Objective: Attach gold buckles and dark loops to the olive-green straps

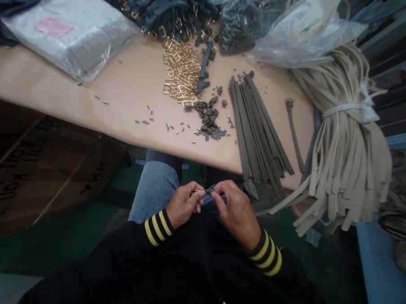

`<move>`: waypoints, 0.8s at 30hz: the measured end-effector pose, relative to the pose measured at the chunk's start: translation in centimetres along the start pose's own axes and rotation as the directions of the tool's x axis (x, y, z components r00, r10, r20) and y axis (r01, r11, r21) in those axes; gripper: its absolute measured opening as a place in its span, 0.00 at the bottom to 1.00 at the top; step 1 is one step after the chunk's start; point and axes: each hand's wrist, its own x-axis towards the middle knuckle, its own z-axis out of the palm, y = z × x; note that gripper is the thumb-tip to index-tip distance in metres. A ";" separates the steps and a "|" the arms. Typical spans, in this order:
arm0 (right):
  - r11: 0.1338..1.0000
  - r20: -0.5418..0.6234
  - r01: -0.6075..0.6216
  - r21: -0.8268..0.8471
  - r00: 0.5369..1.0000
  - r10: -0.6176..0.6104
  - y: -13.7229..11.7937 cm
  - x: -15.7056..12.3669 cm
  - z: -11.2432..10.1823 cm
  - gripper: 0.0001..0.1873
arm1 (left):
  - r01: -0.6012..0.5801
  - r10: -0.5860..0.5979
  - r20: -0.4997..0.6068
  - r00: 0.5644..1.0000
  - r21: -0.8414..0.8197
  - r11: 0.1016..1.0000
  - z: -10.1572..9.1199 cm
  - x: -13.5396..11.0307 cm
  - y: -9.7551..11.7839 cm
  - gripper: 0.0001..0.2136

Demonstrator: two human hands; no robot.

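My left hand and my right hand meet above my lap, below the table's front edge. Both pinch a small piece between their fingertips; it looks like a gold buckle with an olive strap end, though it is too small to be sure. A dark strap hangs down from it over my black sweater. On the table ahead lie a pile of gold buckles, a row of olive straps, small olive loops and tiny metal pins.
The tan table also holds a clear plastic bag at the left, dark finished straps at the back and more plastic bags. A tied bundle of cream straps hangs over the right edge. Cardboard boxes stand on the floor at left.
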 end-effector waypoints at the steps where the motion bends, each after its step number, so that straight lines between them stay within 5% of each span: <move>1: 1.000 -0.009 0.002 -0.012 1.000 -0.002 0.0 0.0 0.1 0.06 | -0.014 0.014 -0.010 1.000 0.029 0.999 0.1 -0.1 0.1 0.07; 12: 0.985 0.027 0.003 0.174 1.000 -0.008 0.5 0.0 -0.2 0.07 | -0.027 0.028 -0.026 0.999 0.035 0.999 0.3 -0.4 0.4 0.07; 24: 0.981 0.013 -0.039 0.188 0.999 0.037 1.1 0.0 0.0 0.02 | -0.038 0.038 0.004 0.999 0.038 0.999 0.5 -0.5 0.5 0.08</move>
